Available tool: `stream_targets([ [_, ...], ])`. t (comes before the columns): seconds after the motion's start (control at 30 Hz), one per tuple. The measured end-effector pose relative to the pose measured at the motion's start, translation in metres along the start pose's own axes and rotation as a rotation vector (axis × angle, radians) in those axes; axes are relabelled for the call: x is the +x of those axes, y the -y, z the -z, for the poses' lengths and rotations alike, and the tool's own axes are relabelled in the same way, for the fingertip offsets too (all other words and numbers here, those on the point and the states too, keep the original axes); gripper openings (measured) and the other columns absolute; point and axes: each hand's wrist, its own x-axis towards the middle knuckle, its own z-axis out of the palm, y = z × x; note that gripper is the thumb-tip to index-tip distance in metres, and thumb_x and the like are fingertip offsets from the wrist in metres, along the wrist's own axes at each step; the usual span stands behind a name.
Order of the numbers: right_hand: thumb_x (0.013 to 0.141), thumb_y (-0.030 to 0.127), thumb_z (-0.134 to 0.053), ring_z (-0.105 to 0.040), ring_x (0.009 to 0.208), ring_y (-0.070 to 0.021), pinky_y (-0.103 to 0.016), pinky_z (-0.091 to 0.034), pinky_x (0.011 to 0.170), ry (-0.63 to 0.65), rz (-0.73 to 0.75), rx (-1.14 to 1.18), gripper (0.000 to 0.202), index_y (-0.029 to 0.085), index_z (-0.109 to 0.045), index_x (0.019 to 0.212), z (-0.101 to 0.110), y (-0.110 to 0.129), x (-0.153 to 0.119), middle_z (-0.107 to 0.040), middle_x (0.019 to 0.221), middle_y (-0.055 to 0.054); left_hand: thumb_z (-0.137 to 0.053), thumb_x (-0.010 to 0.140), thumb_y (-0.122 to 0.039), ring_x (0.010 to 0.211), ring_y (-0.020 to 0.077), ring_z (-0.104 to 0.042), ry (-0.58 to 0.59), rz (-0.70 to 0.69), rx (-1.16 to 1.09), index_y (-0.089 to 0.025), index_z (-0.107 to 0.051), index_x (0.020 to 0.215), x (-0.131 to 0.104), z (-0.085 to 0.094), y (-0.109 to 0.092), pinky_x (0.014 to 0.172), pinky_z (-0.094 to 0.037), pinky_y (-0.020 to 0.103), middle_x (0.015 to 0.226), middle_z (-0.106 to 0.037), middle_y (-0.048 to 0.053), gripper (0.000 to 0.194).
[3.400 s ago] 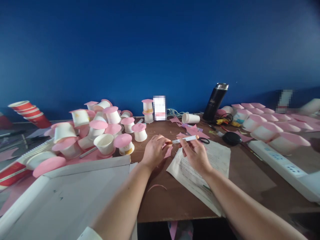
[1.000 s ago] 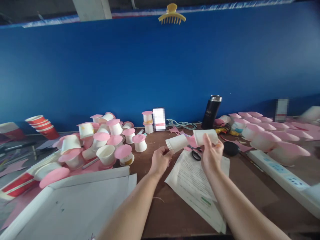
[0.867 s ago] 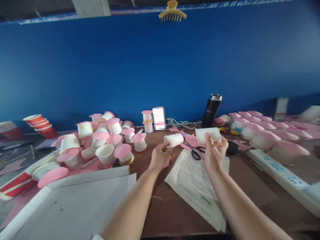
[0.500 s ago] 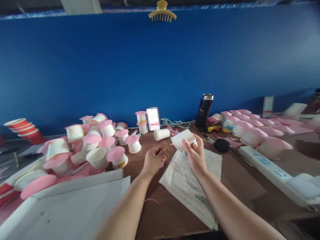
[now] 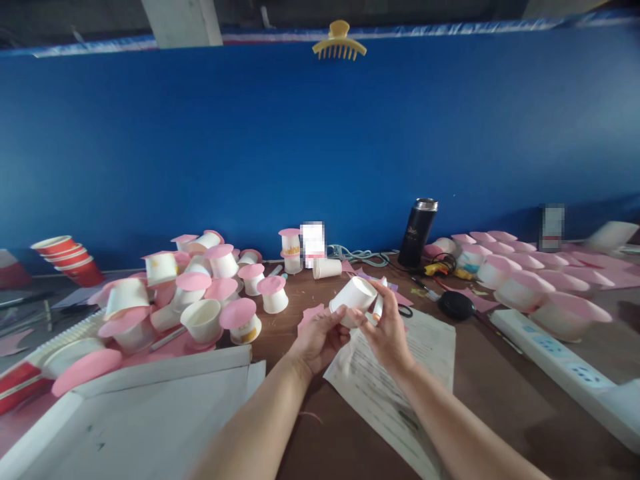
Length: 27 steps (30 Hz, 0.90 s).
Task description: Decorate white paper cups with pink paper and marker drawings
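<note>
A white paper cup is tilted between my two hands above the table, its bottom or opening turned up to the right. My left hand is closed at the cup's lower left side, thumb against it. My right hand has its thumb on the cup's near side and also grips a slim white tube with an orange end between its fingers. A pink paper piece shows just behind my left hand; whether my fingers touch it I cannot tell. Printed sheets lie beneath my right hand.
White cups with pink paper discs crowd the left, beside a white box and red cups. At the back stand a lying cup stack and a black flask. On the right are pink-topped cups and a power strip.
My left hand has moved up and right from the table to the cup. The right hand has brought the cup and tube slightly lower and turned the cup. The camera view has shifted a little.
</note>
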Motion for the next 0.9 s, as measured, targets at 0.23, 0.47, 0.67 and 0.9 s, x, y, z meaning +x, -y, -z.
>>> stream_targets([
  [0.23, 0.092, 0.038, -0.067, -0.07, 0.107, -0.0238, -0.045, -0.059, 0.088, -0.011, 0.029, 0.141, 0.049, 0.026, -0.045, 0.134, -0.006, -0.002, 0.003, -0.068, 0.121, -0.012, -0.075, 0.081, -0.015, 0.056, 0.0068, -0.056, -0.15, -0.069, -0.236, -0.01, -0.066, 0.083, 0.004, 0.002, -0.008, 0.057, -0.051, 0.019, 0.072, -0.065, 0.003, 0.011],
  [0.47, 0.102, 0.028, -0.049, -0.07, 0.079, -0.0165, -0.036, -0.059, 0.072, -0.007, 0.198, 0.044, 0.036, 0.03, -0.053, 0.138, 0.006, 0.018, -0.006, -0.072, 0.114, -0.008, -0.064, 0.087, -0.01, 0.058, 0.0076, -0.057, -0.341, -0.117, -0.273, -0.011, -0.061, 0.078, 0.006, -0.001, -0.008, 0.055, -0.05, 0.018, 0.067, -0.059, 0.002, 0.009],
  [0.67, 0.098, 0.019, -0.055, -0.066, 0.098, -0.0209, -0.04, -0.056, 0.086, 0.061, 0.377, -0.085, 0.038, 0.03, -0.06, 0.134, 0.012, 0.031, -0.008, -0.071, 0.118, -0.007, -0.07, 0.081, -0.012, 0.058, 0.0066, -0.051, -0.348, -0.199, -0.142, -0.013, -0.061, 0.077, 0.008, 0.003, -0.007, 0.057, -0.046, 0.017, 0.066, -0.057, 0.001, 0.009],
  [0.9, 0.094, 0.012, -0.058, -0.064, 0.093, -0.0188, -0.035, -0.056, 0.084, 0.083, 0.429, -0.13, 0.035, 0.027, -0.064, 0.126, 0.009, 0.038, -0.009, -0.069, 0.105, -0.006, -0.08, 0.069, -0.038, 0.059, 0.0093, -0.045, -0.317, -0.338, 0.314, -0.016, -0.057, 0.063, 0.004, 0.004, -0.002, 0.063, -0.044, 0.023, 0.059, -0.05, -0.003, 0.032],
])
